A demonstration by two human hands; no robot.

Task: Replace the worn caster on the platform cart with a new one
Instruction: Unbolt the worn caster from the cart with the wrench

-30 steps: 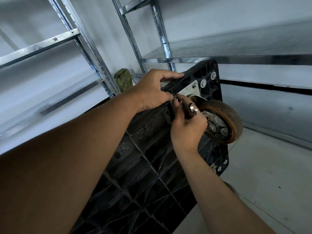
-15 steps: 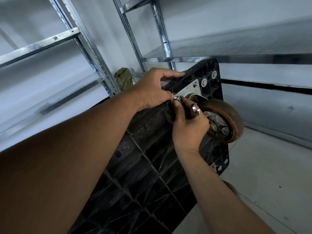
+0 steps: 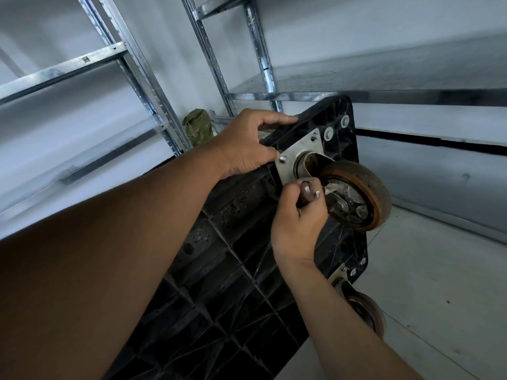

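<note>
The black platform cart [image 3: 225,270] stands on its edge with its ribbed underside facing me. A caster [image 3: 356,196] with an orange-brown wheel is fixed near the top corner by a square steel plate [image 3: 301,149] with bolts showing at two corners. My left hand [image 3: 247,144] grips the cart's upper edge beside the plate. My right hand [image 3: 299,220] is curled at the plate's lower corner, next to the wheel, and pinches small metal nuts or washers [image 3: 311,192]. A second caster [image 3: 365,311] sits at the lower corner of the cart.
Galvanised shelving uprights [image 3: 142,78] and shelves [image 3: 384,89] stand behind and above the cart. A green crumpled bag [image 3: 199,127] lies by the wall. Pale concrete floor [image 3: 439,297] stretches to the right.
My right hand slid from the plate's upper left bolt down to its lower corner by the wheel, uncovering the plate and that bolt. My left hand kept its grip.
</note>
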